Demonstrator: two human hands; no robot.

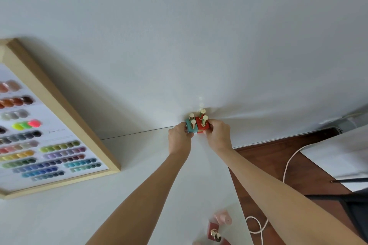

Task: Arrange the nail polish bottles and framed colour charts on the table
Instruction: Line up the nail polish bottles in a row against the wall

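Note:
At the far edge of the white table [139,185], against the wall, stands a tight cluster of nail polish bottles with cream caps. Two teal bottles [190,127] are on the left and two red bottles [201,125] on the right. My left hand [179,139] grips the teal side with curled fingers and thumb. My right hand [218,133] grips the red side. A wooden framed colour chart [59,125] with rows of colour swatches leans at the left.
Near the bottom edge lie more bottles: a pink bottle [224,217] on its side and a dark red bottle [214,231] with a gold cap. Right of the table is brown wooden floor [268,165] with a white cable [286,167] and a dark chair [356,205].

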